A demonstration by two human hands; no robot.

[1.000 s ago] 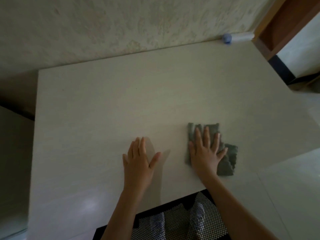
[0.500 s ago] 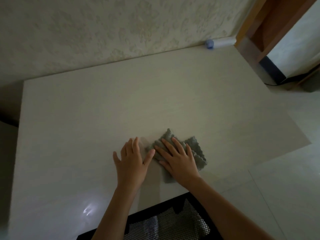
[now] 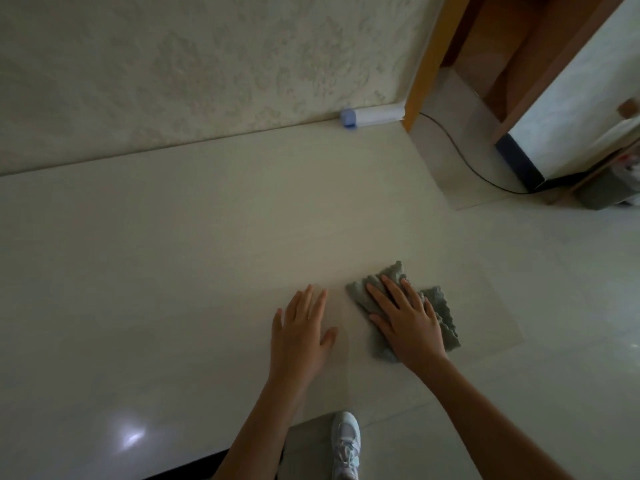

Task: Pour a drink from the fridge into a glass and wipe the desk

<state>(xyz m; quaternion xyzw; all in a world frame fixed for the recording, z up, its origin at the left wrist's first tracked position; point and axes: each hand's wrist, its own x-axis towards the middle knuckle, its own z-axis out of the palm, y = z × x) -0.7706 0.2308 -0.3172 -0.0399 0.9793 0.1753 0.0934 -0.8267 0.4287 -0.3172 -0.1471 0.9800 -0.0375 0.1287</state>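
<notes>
Nearest the camera a white shoe (image 3: 344, 445) stands on the floor just off the desk's front edge, and both forearms reach up from there onto the pale desk (image 3: 173, 254). The left hand (image 3: 301, 327) lies flat on the bare top with fingers straight and close together, thumb out to the side — a brace, holding nothing. Just beside it, apart by a narrow strip of desk, the right hand (image 3: 405, 320) presses straight, slightly spread fingers on the grey cloth (image 3: 446, 313), which lies rumpled near the desk's right corner. To wipe well here I would keep the palm flat so the whole cloth drags, not just its middle, overlap each pass, and work out to the near edge and corner without letting the cloth spill over. Half a second earlier the cloth sat touching the left thumb; now it has slid right and a gap has opened, while the left hand has kept its place. The view has swung too, the mesh chair gone from the bottom. Farther back a white-and-blue roller (image 3: 370, 116) lies against the wall; no glass or drink is in view.
</notes>
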